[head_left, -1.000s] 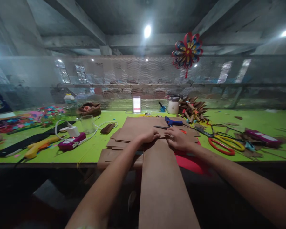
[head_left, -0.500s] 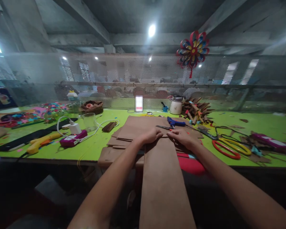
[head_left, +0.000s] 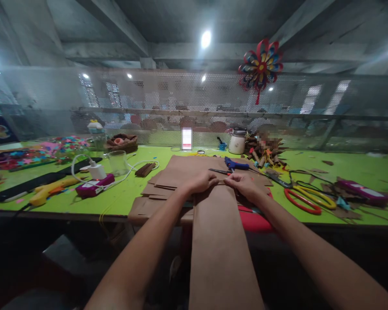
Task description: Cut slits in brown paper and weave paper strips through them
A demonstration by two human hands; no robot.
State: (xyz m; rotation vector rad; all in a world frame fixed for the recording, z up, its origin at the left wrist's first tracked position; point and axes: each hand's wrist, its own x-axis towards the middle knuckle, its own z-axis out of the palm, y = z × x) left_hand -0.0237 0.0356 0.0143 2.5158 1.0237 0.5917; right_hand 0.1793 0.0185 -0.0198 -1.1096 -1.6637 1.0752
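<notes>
- We see the brown paper strip (head_left: 221, 254) between the two forearms, its far edge at the fingertips and its length running toward us past the near edge of the desk (head_left: 304, 165);
- we find the left hand (head_left: 204, 183) curled, gripping the left part of that far edge; its thumb and fingertips are bunched together, so we cannot tell exactly how each finger sits;
- we see the right hand (head_left: 244, 186) pinching the same edge with thumb and forefinger, to the right of the left hand; the two sets of fingertips are near each other, yet apart;
- beyond and under the hands we see brown sheets (head_left: 187, 170) in an uneven pile; a blue glue gun (head_left: 236, 164) lies just beyond the right hand, and scissors (head_left: 305, 200) with red and yellow handles lie farther right;
- we lose the near end of the strip at the lower border, and its underside is out of sight;
- we see a red item (head_left: 252, 221) partly covered by strip and right forearm; we cannot tell what it is;
- we cannot read the pixelated bright screen (head_left: 186, 138) at the back; below the desk, shadow swallows most detail.
</notes>
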